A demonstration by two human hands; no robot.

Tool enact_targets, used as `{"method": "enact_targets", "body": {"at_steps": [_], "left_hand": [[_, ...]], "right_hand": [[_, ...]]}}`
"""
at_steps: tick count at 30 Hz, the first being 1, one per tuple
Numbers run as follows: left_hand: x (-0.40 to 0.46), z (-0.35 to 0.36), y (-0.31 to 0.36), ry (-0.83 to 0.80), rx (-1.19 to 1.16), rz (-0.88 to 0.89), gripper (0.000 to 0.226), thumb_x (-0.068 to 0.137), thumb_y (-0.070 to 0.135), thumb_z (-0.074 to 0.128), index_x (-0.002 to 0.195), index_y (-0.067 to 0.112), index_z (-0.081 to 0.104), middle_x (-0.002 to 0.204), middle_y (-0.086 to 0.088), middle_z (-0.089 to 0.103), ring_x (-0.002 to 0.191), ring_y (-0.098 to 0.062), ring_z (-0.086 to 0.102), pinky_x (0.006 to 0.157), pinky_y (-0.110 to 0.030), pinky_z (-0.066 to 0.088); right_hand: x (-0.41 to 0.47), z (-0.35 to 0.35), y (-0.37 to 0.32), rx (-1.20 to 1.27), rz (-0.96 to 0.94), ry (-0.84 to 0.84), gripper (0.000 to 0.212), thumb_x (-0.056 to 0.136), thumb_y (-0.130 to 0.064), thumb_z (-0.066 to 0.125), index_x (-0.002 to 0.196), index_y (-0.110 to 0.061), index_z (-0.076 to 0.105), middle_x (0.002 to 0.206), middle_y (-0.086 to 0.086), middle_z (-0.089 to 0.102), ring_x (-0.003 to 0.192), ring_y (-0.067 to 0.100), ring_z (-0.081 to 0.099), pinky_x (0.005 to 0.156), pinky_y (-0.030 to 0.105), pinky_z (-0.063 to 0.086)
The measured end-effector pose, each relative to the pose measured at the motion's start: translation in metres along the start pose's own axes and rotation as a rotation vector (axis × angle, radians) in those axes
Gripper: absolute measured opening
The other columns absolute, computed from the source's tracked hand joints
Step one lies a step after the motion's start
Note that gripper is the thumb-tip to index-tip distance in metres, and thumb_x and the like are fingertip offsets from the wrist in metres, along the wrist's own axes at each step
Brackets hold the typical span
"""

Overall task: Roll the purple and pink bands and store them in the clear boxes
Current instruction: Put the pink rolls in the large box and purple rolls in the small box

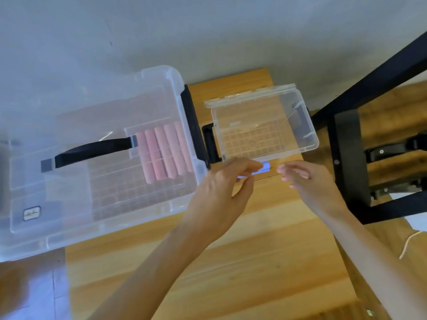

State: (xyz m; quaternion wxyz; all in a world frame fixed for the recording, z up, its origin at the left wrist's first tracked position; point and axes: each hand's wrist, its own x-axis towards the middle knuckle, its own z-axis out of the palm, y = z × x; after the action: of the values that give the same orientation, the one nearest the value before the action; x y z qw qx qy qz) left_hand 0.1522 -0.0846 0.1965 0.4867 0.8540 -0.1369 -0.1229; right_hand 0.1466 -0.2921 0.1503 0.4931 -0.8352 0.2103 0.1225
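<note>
— Where's the rolled purple band?
— Just in front of the small clear plastic box, pinched in the left hand.
— The right hand?
— Beside it, fingers loosely curled, holding nothing.

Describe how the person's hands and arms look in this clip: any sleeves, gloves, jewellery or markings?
Both arms are bare right down to the bottom edge of the head view; no sleeve shows. The left hand and the right hand are ungloved, with no ring, watch, bracelet or visible marking on the parts in view. The nails look short and unpainted, though the picture is soft.
</note>
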Motion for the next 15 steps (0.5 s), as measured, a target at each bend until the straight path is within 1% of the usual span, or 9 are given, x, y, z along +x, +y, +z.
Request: {"method": "enact_targets", "body": {"at_steps": [2,4,6,8,9,10,12,13,15], "left_hand": [[-0.001,0.015,-0.003,-0.030,0.106,0.014,0.026,0.098,0.012,0.057,0.121,0.020,0.067,0.116,0.010,0.067,0.103,-0.007,0.065,0.087,-0.034,0.055],[-0.001,0.029,-0.005,-0.086,0.218,-0.009,0.030,0.098,0.016,0.056,0.126,0.021,0.064,0.122,0.007,0.064,0.104,-0.018,0.066,0.085,-0.043,0.055],[0.002,0.041,-0.009,-0.142,0.294,-0.060,0.033,0.101,0.020,0.052,0.133,0.023,0.059,0.128,0.006,0.060,0.106,-0.021,0.064,0.088,-0.042,0.053],[0.006,0.053,-0.021,-0.162,0.321,-0.143,0.036,0.101,0.021,0.050,0.137,0.023,0.055,0.132,0.007,0.057,0.110,-0.020,0.061,0.092,-0.038,0.050],[0.007,0.060,-0.030,-0.160,0.324,-0.178,0.036,0.101,0.020,0.050,0.137,0.022,0.055,0.133,0.006,0.056,0.113,-0.021,0.060,0.093,-0.038,0.049],[0.009,0.066,-0.041,-0.153,0.323,-0.206,0.037,0.101,0.018,0.051,0.137,0.021,0.055,0.133,0.004,0.056,0.114,-0.022,0.060,0.094,-0.040,0.049],[0.012,0.080,-0.062,-0.111,0.317,-0.233,0.037,0.099,0.011,0.051,0.135,0.016,0.055,0.133,0.001,0.057,0.113,-0.026,0.061,0.092,-0.043,0.050],[0.012,0.086,-0.071,-0.077,0.311,-0.238,0.037,0.098,0.008,0.051,0.134,0.014,0.056,0.134,0.000,0.057,0.113,-0.027,0.062,0.091,-0.045,0.051],[0.015,0.097,-0.087,0.013,0.310,-0.244,0.037,0.098,0.005,0.051,0.134,0.012,0.056,0.137,-0.001,0.057,0.115,-0.027,0.062,0.091,-0.045,0.052]], "right_hand": [[0.006,0.000,0.014,-0.009,0.007,-0.016,0.014,0.097,-0.026,0.060,0.098,-0.023,0.074,0.100,-0.010,0.073,0.099,0.014,0.068,0.090,0.038,0.054],[0.012,0.002,0.027,-0.028,0.004,-0.041,0.015,0.098,-0.022,0.058,0.102,-0.023,0.073,0.103,-0.010,0.072,0.099,0.014,0.067,0.083,0.028,0.053],[0.018,0.005,0.037,-0.062,-0.014,-0.060,0.018,0.100,-0.020,0.056,0.109,-0.020,0.072,0.106,-0.008,0.070,0.097,0.010,0.063,0.074,0.009,0.045],[0.026,0.008,0.046,-0.102,-0.035,-0.054,0.021,0.100,-0.018,0.056,0.114,-0.015,0.071,0.111,-0.005,0.069,0.095,0.006,0.059,0.071,0.001,0.041],[0.030,0.010,0.050,-0.113,-0.041,-0.049,0.022,0.100,-0.017,0.056,0.116,-0.014,0.070,0.114,-0.004,0.069,0.097,0.006,0.059,0.073,0.001,0.040],[0.034,0.013,0.053,-0.121,-0.045,-0.046,0.024,0.100,-0.017,0.055,0.119,-0.013,0.069,0.118,-0.003,0.068,0.102,0.008,0.060,0.077,0.004,0.041],[0.039,0.019,0.059,-0.143,-0.052,-0.053,0.027,0.101,-0.017,0.055,0.124,-0.013,0.067,0.125,-0.001,0.067,0.112,0.014,0.060,0.089,0.022,0.046],[0.042,0.021,0.062,-0.165,-0.064,-0.061,0.028,0.101,-0.016,0.054,0.126,-0.013,0.066,0.127,0.000,0.066,0.115,0.016,0.060,0.093,0.028,0.047],[0.047,0.025,0.067,-0.255,-0.122,-0.079,0.030,0.101,-0.015,0.053,0.130,-0.013,0.063,0.130,0.001,0.064,0.119,0.019,0.058,0.098,0.035,0.047]]}}
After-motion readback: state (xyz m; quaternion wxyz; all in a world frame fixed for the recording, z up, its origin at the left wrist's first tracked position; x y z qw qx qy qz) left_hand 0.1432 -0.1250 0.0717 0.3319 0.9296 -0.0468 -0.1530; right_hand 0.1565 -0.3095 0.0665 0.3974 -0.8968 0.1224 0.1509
